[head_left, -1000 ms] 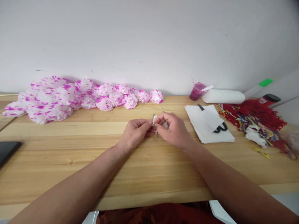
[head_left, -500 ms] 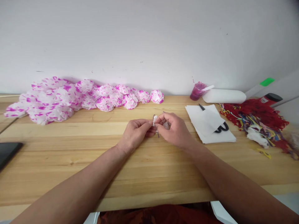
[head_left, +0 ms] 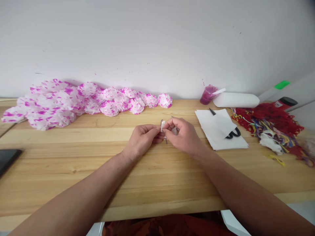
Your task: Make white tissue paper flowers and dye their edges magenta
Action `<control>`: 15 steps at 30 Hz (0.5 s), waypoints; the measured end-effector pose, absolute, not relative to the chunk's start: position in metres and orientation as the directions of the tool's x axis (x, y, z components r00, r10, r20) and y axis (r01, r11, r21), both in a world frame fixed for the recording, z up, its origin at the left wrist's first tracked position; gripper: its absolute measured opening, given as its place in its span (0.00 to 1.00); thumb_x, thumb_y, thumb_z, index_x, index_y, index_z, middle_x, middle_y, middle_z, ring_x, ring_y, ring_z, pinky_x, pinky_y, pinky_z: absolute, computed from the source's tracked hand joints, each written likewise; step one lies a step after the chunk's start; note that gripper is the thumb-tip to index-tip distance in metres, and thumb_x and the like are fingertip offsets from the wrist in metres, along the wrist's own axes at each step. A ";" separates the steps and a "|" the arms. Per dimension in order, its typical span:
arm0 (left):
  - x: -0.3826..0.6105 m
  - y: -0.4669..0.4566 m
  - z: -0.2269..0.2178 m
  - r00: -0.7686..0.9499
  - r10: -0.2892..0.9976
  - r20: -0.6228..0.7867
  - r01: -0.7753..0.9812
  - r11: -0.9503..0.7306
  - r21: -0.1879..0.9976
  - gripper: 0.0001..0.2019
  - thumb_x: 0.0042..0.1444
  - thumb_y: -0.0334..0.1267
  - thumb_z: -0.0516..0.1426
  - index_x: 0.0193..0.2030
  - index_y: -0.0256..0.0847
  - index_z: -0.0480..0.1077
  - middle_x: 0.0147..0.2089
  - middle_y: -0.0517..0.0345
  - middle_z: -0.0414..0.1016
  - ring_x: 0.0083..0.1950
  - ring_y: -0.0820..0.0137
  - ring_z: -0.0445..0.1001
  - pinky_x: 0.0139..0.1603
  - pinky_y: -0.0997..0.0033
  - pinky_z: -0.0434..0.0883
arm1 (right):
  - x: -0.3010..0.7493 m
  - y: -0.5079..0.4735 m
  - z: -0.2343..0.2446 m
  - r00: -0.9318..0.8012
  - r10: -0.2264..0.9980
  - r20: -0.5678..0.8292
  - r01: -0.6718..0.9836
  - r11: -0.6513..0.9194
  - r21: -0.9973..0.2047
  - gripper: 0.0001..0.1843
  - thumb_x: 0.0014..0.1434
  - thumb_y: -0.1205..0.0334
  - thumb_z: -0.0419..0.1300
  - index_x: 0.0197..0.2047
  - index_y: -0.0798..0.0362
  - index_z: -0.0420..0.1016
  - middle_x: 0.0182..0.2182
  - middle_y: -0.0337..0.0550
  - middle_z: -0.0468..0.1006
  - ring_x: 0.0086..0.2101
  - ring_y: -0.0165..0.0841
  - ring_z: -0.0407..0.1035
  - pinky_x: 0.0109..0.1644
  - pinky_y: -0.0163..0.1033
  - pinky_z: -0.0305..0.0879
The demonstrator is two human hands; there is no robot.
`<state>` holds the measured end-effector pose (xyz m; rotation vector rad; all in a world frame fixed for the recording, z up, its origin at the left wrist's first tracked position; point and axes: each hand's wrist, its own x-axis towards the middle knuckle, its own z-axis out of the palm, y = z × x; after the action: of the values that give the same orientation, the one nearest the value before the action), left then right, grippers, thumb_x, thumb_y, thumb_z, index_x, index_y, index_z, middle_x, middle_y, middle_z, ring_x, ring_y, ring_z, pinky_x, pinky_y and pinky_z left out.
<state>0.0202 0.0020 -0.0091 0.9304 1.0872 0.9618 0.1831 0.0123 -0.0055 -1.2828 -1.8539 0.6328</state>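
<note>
Head view, and all the action is at the middle of the worktop (head_left: 147, 180), where two hands meet fingertip to fingertip! The left hand (head_left: 144, 137) is pinched narrow, thumb against fingers, on a small white piece (head_left: 162, 124); the right hand (head_left: 182, 133) closes on it from the other side, index finger and thumb drawn together, more whitish material showing inside its curl. A thin purplish strand (head_left: 166, 142) pokes out below the fingers, and whether it loops around the piece or merely lies beside it, I cannot tell. Here's the danger: ease the left pinch too soon and the piece could spring loose, because so little of it is held. Pull too hard on that strand and thin material like this could tear, or the strand itself could slip free of such small grips. Over to the right, scissors (head_left: 236, 132) lie half under a loose sheet on the white sheets (head_left: 227, 144); a hurried reach there could drag the paper along. Behind them the cup (head_left: 208, 95) of purple stands close to the white roll (head_left: 236, 100), and a careless knock might tip it and stain the sheets. Far left, the pink-flecked paper flowers (head_left: 54, 106) pile up against the wall; a sweeping elbow could crush them.
</note>
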 end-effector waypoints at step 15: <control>0.019 0.004 -0.009 0.192 0.947 -0.259 -0.150 0.289 0.946 0.10 0.49 0.42 0.66 0.30 0.35 0.80 0.29 0.54 0.80 0.33 0.70 0.77 0.39 0.73 0.73 | 0.184 0.012 -0.001 -0.187 0.956 0.224 0.539 0.291 -0.790 0.03 0.54 0.67 0.61 0.32 0.51 0.76 0.31 0.39 0.82 0.30 0.31 0.73 0.38 0.38 0.68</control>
<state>0.0186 0.0037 -0.0087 0.9548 1.0784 0.9626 0.1843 0.0122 -0.0007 -1.3436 -1.8401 0.7341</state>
